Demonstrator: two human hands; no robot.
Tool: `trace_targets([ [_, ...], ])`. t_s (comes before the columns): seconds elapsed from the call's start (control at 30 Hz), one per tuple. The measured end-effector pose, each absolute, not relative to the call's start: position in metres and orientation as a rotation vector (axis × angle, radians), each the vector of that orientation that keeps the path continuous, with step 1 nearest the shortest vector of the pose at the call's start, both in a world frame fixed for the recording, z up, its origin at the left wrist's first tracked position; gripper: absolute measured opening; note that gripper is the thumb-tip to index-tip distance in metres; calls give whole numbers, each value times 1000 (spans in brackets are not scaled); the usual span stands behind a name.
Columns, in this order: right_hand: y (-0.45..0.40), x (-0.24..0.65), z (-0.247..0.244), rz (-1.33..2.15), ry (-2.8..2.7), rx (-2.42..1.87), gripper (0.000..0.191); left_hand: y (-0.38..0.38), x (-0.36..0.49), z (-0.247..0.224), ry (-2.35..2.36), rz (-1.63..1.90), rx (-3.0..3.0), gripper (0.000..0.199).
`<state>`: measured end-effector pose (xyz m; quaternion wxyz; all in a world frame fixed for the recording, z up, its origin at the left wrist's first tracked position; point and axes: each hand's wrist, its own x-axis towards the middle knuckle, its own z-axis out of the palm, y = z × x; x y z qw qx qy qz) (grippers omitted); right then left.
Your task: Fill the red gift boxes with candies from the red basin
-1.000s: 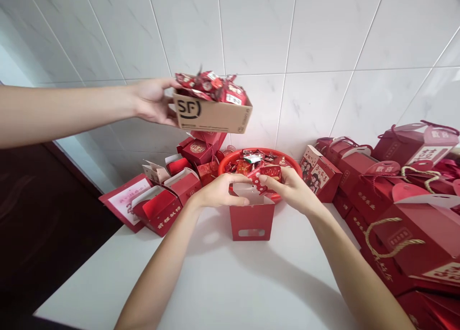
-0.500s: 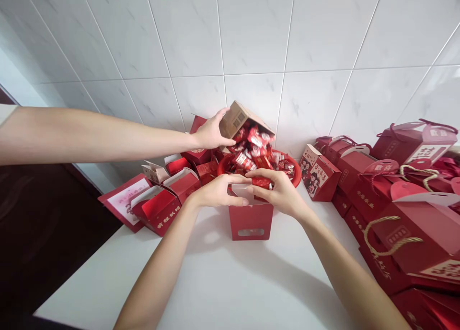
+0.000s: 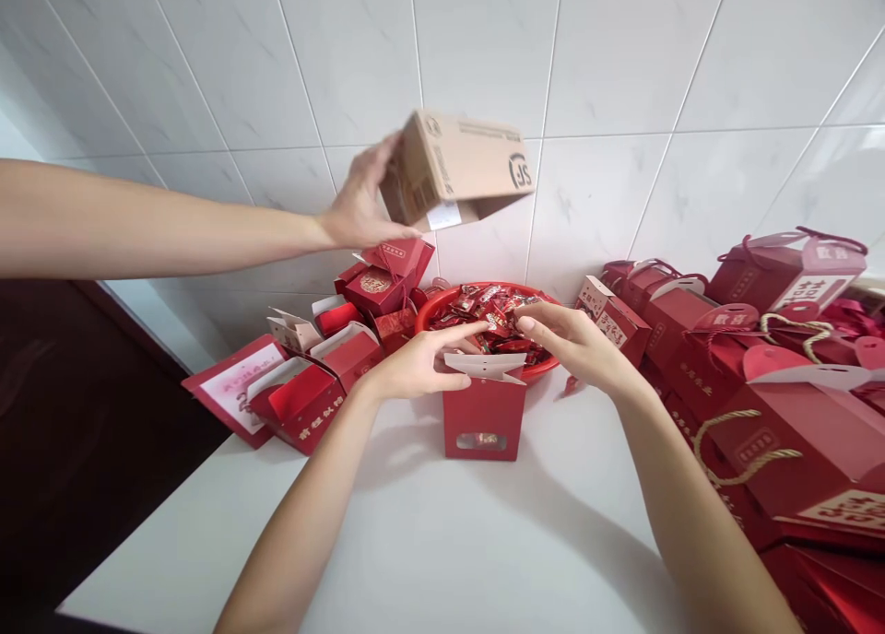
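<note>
A small red gift box (image 3: 479, 422) stands upright on the white table, its top flaps raised and a wrapped sweet showing through its window. My left hand (image 3: 415, 362) is at its upper left edge, thumb by the flap and forefinger stretched over the top. Fingers apart and holding nothing, my right hand (image 3: 577, 339) hovers at the right rim of a red basin (image 3: 423, 313). Red-wrapped sweets (image 3: 488, 307) fill the basin behind the box. From the left, another person's hand (image 3: 363, 201) holds a tilted brown cardboard box (image 3: 477, 159) above it.
Several open red boxes (image 3: 297, 404) are clustered on the left. Closed red gift boxes with cord handles (image 3: 795, 431) are stacked along the right. One sweet (image 3: 571, 387) lies beside the basin. A tiled wall (image 3: 601, 192) stands behind the table (image 3: 442, 542).
Sweets tumbled from the cardboard box into the basin, and the other person's hand lifted that box up. My right hand moved right, away from the gift box; my left hand stayed nearly still.
</note>
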<state>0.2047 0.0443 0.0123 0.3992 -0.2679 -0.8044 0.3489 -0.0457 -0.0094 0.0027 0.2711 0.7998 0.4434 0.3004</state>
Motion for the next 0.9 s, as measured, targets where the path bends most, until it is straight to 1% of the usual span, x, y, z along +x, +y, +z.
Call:
trace_targets([
  [0.07, 44, 209, 13, 890, -2133, -703, 41, -8, -41, 0, 1242, 870, 2187, 64],
  [0.17, 42, 213, 13, 918, -2250, -749, 50, -7, -34, -5, 1267, 954, 2261, 38],
  [0.27, 41, 215, 11, 1002, -2294, -771, 55, -7, -29, -7, 1234, 1106, 2313, 28],
  [0.37, 39, 215, 12, 1048, -2304, -737, 53, -9, -24, -6, 1191, 1302, 2366, 19],
  [0.43, 37, 215, 13, 1032, -2281, -700, 50, -11, -22, -4, 1139, 1455, 2384, 16],
  [0.53, 31, 213, 17, 997, -2215, -668, 51, -13, -20, 0, 1066, 1696, 2357, 12],
  [0.63, 23, 212, 23, 1048, -2148, -630, 47, -18, -19, 5, 1039, 1838, 2315, 11],
  [0.73, 16, 213, 33, 1091, -2123, -595, 43, -25, -20, 11, 953, 1847, 2285, 13],
  [0.83, 14, 216, 49, 962, -2194, -602, 39, -33, -20, 15, 845, 1781, 2255, 14],
  [0.9, 15, 220, 66, 848, -2249, -633, 33, -37, -19, 17, 816, 1718, 2246, 14],
])
